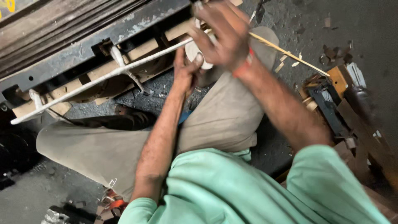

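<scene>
Green shirt (232, 191) fills the bottom of the view, sleeves at both shoulders; grey trousers (215, 120) over folded legs just beyond.

Pale round piece (198, 53), wood-coloured, sits at the centre top, above the knee and against the edge of the dark metal frame (83, 49). Left hand (184, 68) comes up from below, fingers curled onto its lower edge, thumb alongside. Right hand (222, 35) lies over the top of it, fingers closed around a thin pale stick (290, 54) that runs out past the wrist toward the right; motion blur here, exact grip hard to read. Red band (244, 66) on the right wrist.

White rod (103, 76) runs diagonally from lower left up toward the hands, crossing light wooden blocks (141, 49) set in the frame's slots.

Floor (290, 16) dark and gritty, scattered with wood chips (295, 62). At right, a heap of dark metal parts and wooden offcuts (331, 95). Bare foot (124, 111) shows under the frame, left of the forearm.
</scene>
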